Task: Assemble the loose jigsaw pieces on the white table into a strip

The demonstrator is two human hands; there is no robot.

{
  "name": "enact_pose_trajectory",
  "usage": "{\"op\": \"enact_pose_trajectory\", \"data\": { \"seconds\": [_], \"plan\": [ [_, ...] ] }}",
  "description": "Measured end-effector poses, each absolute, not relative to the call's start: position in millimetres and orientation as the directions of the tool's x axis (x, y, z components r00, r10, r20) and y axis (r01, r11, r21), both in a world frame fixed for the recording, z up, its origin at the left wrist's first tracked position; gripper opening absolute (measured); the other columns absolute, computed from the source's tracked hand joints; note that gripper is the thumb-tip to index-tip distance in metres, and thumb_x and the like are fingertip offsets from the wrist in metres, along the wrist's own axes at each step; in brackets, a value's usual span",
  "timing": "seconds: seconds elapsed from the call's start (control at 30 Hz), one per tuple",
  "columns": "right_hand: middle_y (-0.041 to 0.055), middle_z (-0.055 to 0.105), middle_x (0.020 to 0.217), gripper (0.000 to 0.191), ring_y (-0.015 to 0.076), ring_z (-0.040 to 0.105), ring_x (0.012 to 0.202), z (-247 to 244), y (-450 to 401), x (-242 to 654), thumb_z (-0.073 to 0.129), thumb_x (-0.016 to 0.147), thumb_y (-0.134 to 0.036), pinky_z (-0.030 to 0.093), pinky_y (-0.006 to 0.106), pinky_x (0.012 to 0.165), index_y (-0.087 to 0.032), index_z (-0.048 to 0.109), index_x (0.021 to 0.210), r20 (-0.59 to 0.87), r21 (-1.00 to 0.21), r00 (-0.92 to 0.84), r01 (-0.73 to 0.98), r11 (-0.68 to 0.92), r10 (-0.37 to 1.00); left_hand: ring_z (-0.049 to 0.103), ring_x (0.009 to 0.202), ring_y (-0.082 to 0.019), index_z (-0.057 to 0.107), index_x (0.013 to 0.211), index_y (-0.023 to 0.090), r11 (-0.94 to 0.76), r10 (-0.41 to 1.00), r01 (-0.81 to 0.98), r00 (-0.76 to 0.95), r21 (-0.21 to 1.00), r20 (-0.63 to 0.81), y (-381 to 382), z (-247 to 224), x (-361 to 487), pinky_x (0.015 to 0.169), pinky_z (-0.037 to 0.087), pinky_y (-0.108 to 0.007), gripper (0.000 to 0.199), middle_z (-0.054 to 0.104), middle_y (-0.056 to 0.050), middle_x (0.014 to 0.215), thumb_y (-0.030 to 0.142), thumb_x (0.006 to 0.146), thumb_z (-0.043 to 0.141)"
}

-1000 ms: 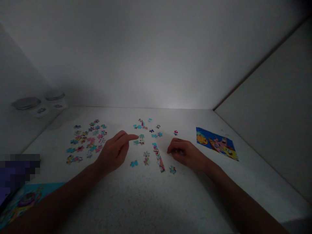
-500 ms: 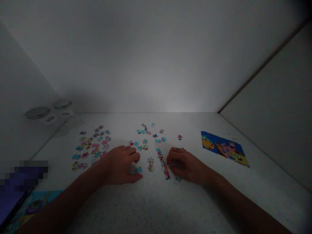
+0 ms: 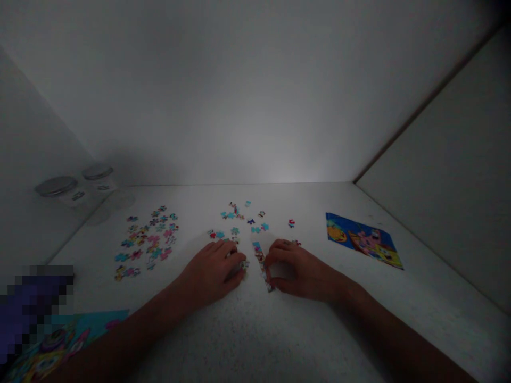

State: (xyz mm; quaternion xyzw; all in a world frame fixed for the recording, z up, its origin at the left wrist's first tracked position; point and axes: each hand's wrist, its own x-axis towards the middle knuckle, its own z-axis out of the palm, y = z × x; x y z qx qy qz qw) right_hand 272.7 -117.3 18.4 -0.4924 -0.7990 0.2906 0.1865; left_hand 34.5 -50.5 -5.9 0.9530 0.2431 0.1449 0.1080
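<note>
A narrow strip of joined puzzle pieces point(image 3: 257, 249) lies on the white table in front of me. My right hand point(image 3: 295, 268) is curled at its right edge, thumb and index finger against the lower part and covering some of it. Just left of the strip, my left hand point(image 3: 217, 271) bends its thumb and fingers around a small puzzle piece point(image 3: 245, 264), which is partly hidden. Loose light-blue and multicoloured puzzle pieces point(image 3: 235, 231) lie beyond both hands.
Many loose pieces point(image 3: 154, 239) spread at the left. Two lidded clear jars point(image 3: 75, 197) stand by the left wall. A blue cartoon picture sheet point(image 3: 363, 239) lies at the right; another colourful picture point(image 3: 85, 324) is at the lower left, beside a dark purple object point(image 3: 27, 314).
My left hand has moved right, closing its fingers around a piece near the strip. My right hand has shifted slightly left, onto the strip's edge. The view has turned slightly.
</note>
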Motion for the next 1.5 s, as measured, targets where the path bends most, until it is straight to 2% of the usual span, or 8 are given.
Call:
{"op": "enact_pose_trajectory", "data": {
  "seconds": [0.27, 0.47, 0.67, 0.87, 0.97, 1.13, 1.33, 1.5],
  "plan": [
    [0.0049, 0.059, 0.103, 0.021, 0.0212, 0.052, 0.102, 23, -120, 274, 0.071, 0.074, -0.023, 0.038, 0.036, 0.092, -0.021, 0.065, 0.094, -0.011, -0.652, -0.484, 0.667, 0.361, 0.875, 0.055, 0.096, -0.02, 0.061, 0.096, 0.021, -0.821, 0.522, 0.429, 0.831, 0.378, 0.192, -44, -1, 26, 0.088, 0.044, -0.037, 0.021, 0.06, -0.004, 0.099, 0.014, 0.083, 0.047],
    [0.0054, 0.06, 0.103, 0.02, 0.0212, 0.052, 0.102, 25, -120, 274, 0.071, 0.075, -0.022, 0.038, 0.036, 0.092, -0.02, 0.065, 0.094, -0.025, -0.66, -0.489, 0.663, 0.352, 0.872, 0.054, 0.098, -0.024, 0.061, 0.104, 0.021, -0.835, 0.515, 0.449, 0.842, 0.319, 0.162, -48, 1, 24, 0.088, 0.043, -0.042, 0.024, 0.059, -0.006, 0.105, 0.035, 0.084, 0.057],
    [0.004, 0.06, 0.096, 0.013, 0.0189, 0.055, 0.094, 22, -118, 276, 0.065, 0.077, -0.019, 0.04, 0.035, 0.087, -0.021, 0.064, 0.09, 0.041, -0.699, -0.46, 0.621, 0.354, 0.887, 0.054, 0.095, -0.022, 0.059, 0.105, 0.021, -0.856, 0.476, 0.421, 0.868, 0.3, 0.141, -49, 4, 21, 0.087, 0.042, -0.04, 0.03, 0.059, -0.006, 0.103, 0.013, 0.077, 0.051],
    [0.0017, 0.057, 0.075, 0.007, 0.0156, 0.052, 0.068, 6, -100, 315, 0.054, 0.081, -0.021, 0.041, 0.029, 0.063, -0.019, 0.06, 0.084, 0.351, -0.697, 0.163, 0.703, 0.141, 0.922, 0.055, 0.094, -0.022, 0.059, 0.103, 0.022, -0.871, 0.455, 0.391, 0.869, 0.296, 0.191, -42, -1, 18, 0.085, 0.042, -0.039, 0.02, 0.06, -0.005, 0.101, 0.023, 0.083, 0.053],
    [0.0007, 0.057, 0.072, 0.008, 0.0157, 0.052, 0.066, -2, -92, 332, 0.054, 0.08, -0.023, 0.041, 0.029, 0.062, -0.019, 0.06, 0.083, 0.355, -0.702, 0.316, 0.711, 0.027, 0.88, 0.055, 0.095, -0.022, 0.059, 0.1, 0.023, -0.868, 0.454, 0.381, 0.868, 0.318, 0.202, -41, -5, 17, 0.085, 0.042, -0.038, 0.016, 0.06, -0.004, 0.102, 0.031, 0.087, 0.054],
    [0.0018, 0.057, 0.077, 0.011, 0.0158, 0.054, 0.069, -2, -95, 319, 0.053, 0.08, -0.02, 0.044, 0.03, 0.065, -0.02, 0.062, 0.085, 0.317, -0.678, 0.163, 0.727, 0.103, 0.934, 0.055, 0.095, -0.02, 0.059, 0.097, 0.023, -0.806, 0.497, 0.419, 0.863, 0.418, 0.093, -46, -1, 19, 0.087, 0.04, -0.037, 0.012, 0.06, -0.003, 0.101, 0.026, 0.087, 0.053],
    [0.0059, 0.058, 0.101, 0.022, 0.021, 0.053, 0.102, 19, -116, 286, 0.067, 0.075, -0.019, 0.042, 0.037, 0.092, -0.022, 0.066, 0.097, 0.143, -0.631, -0.415, 0.662, 0.406, 0.899, 0.054, 0.096, -0.021, 0.059, 0.094, 0.022, -0.8, 0.461, 0.39, 0.886, 0.456, 0.049, -61, 4, 33, 0.089, 0.037, -0.037, 0.014, 0.06, -0.002, 0.099, 0.024, 0.081, 0.06],
    [0.0058, 0.058, 0.108, 0.026, 0.0235, 0.05, 0.106, 23, -119, 280, 0.073, 0.074, -0.028, 0.038, 0.041, 0.095, -0.024, 0.067, 0.1, 0.023, -0.604, -0.469, 0.697, 0.386, 0.883, 0.053, 0.093, -0.021, 0.058, 0.091, 0.021, -0.844, 0.428, 0.343, 0.894, 0.413, 0.132, -73, -4, 47, 0.087, 0.037, -0.037, 0.01, 0.06, -0.002, 0.096, 0.026, 0.083, 0.057]
  ]
}}
